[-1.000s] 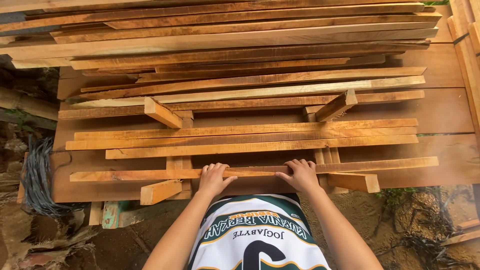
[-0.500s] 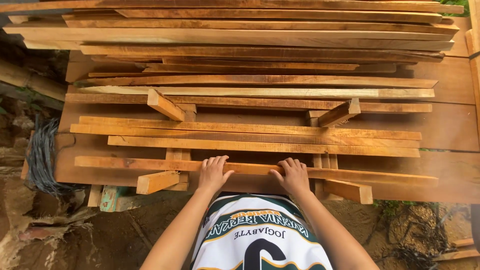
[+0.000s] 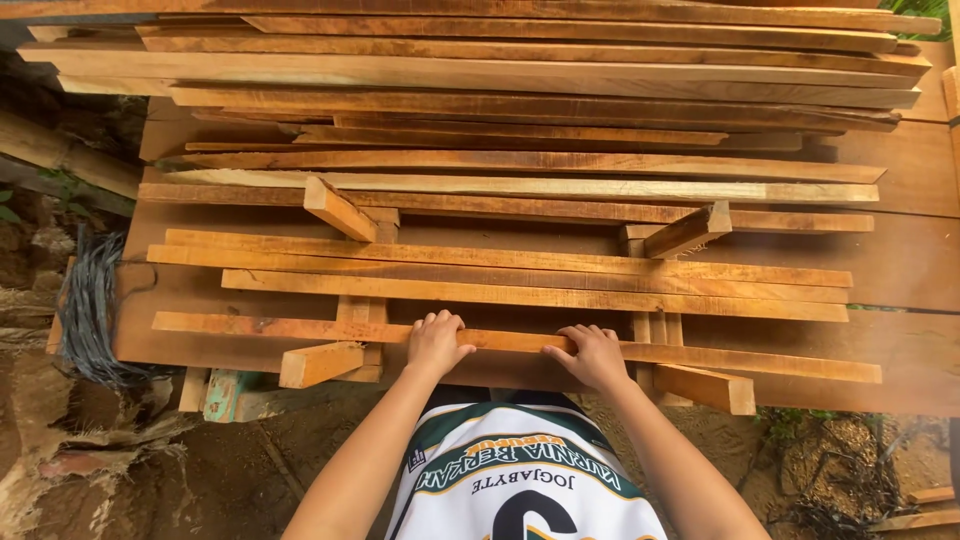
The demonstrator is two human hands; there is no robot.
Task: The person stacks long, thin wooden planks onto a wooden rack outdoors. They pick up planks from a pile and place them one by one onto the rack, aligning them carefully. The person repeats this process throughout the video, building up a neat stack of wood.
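Head view, looking straight down. Left hand (image 3: 436,343) lies on the nearest wooden slat (image 3: 300,327), low in the frame just left of centre; its fingers (image 3: 443,322) are curled down over the slat's far edge, narrow, thumb toward the near side, so the grip closes on the slat. Right hand (image 3: 596,354) sits on the same slat just right of centre; its fingers (image 3: 585,333) are bent over the far edge in the same narrow hold. The two hands are near each other, apart, with bare slat between them. The slat runs across the lower middle of the frame from left to right, resting on two short wooden crosspieces: the left one (image 3: 322,363) ends at lower left of centre, the right one (image 3: 706,388) at lower right. Beyond the slat, three more long slats (image 3: 520,278) lie close together across the centre, and a larger stack of boards (image 3: 500,80) fills the top of the frame. All rests on a wide plank surface (image 3: 900,260). A bundle of dark wire (image 3: 88,310) lies at the left edge, on the ground beside the planks. No containers in view.
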